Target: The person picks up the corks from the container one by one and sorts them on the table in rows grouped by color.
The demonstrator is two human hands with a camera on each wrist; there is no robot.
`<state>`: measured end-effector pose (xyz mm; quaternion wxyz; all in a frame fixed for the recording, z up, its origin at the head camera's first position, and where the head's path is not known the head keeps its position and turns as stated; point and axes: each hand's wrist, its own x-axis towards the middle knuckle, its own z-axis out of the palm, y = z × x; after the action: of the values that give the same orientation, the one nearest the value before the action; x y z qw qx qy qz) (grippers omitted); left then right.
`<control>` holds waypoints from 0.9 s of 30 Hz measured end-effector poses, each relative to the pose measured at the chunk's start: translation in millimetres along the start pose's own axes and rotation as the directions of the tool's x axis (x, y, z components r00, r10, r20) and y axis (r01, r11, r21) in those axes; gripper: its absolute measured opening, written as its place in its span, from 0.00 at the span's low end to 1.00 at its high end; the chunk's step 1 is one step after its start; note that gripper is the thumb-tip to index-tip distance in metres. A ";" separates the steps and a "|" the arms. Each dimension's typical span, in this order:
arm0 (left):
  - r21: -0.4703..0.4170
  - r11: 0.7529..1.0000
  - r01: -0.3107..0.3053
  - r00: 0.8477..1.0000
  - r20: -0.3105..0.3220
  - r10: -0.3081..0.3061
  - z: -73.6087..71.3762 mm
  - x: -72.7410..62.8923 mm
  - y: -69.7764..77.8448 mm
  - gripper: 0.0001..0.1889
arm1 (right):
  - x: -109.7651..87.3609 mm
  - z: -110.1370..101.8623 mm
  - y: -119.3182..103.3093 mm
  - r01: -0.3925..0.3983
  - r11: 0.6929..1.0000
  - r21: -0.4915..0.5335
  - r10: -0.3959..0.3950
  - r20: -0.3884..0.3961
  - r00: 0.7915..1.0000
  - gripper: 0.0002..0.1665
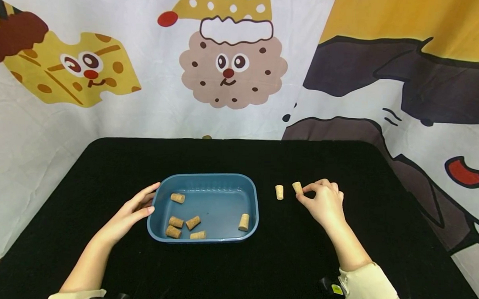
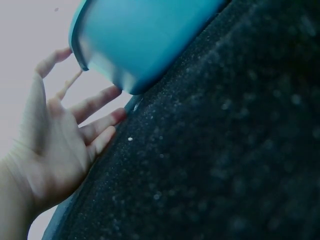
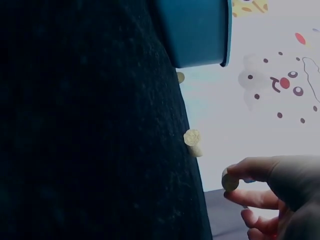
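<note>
With thumb and index finger, my right hand (image 1: 324, 203) pinches a tapered cork (image 1: 297, 187) over the right part of the table. The same pinched cork (image 3: 230, 181) shows between the fingertips in the right wrist view. A second pale cork (image 1: 279, 192) lies on the black cloth just left of that hand. My left hand (image 1: 128, 214) touches the left end of a blue plastic tub (image 1: 204, 177), its fingers spread and extended. In the left wrist view the fingertips meet the tub's outer wall (image 2: 135, 45). Several corks lie inside the tub, including a brown cork (image 1: 177, 198) and a lighter cork (image 1: 243, 222).
A black cloth (image 1: 219, 276) covers the table. Behind it hangs a white curtain (image 1: 145, 120) with cartoon prints. The right wrist view shows another cork end (image 3: 180, 77) near the tub.
</note>
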<state>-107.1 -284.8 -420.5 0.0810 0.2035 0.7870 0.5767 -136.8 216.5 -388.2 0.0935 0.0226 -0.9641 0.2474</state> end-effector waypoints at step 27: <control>-0.023 1.000 -0.021 1.000 0.005 0.021 -0.6 0.7 -1.0 0.30 | -5.1 23.9 2.3 -0.063 0.998 -0.019 0.062 -0.031 0.998 0.16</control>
<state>-108.2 -285.3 -421.2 0.0791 0.2124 0.7780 0.5860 -136.0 207.0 -410.9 0.1006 -0.0123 -0.9652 0.2410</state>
